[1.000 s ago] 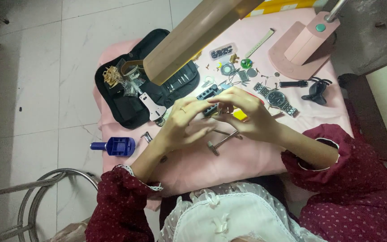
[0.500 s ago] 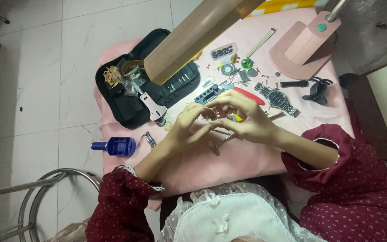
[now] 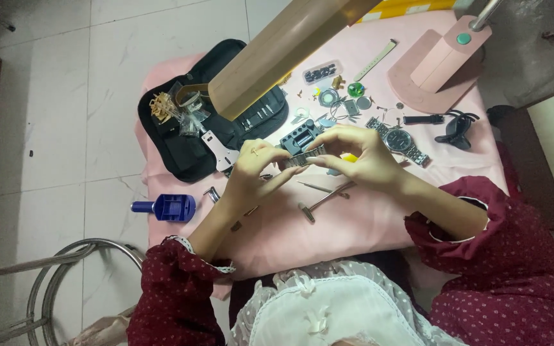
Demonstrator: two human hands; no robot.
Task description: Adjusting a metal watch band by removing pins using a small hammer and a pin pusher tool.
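My left hand (image 3: 254, 173) and my right hand (image 3: 360, 157) meet over a pink table (image 3: 367, 224). Together they pinch a short length of metal watch band (image 3: 304, 157) between the fingertips, held level just above the cloth. A small metal hammer (image 3: 324, 200) and a thin pin tool (image 3: 314, 187) lie right below my hands. A black band holder block (image 3: 299, 136) sits just behind them. A wristwatch with a metal band (image 3: 400, 140) rests to the right of my right hand.
A black open tool case (image 3: 187, 138) lies at the left. A blue link remover tool (image 3: 169, 207) sits at the table's left edge. Small watch parts (image 3: 338, 99), a black strap (image 3: 426, 119), a pink lamp base (image 3: 434, 64) and the lamp's wooden head (image 3: 283, 51) fill the back. A metal stool (image 3: 52, 282) stands lower left.
Both hands have lifted slightly and drawn together, bringing the watch band up between the fingertips. The hammer and pin tool now show below the hands.
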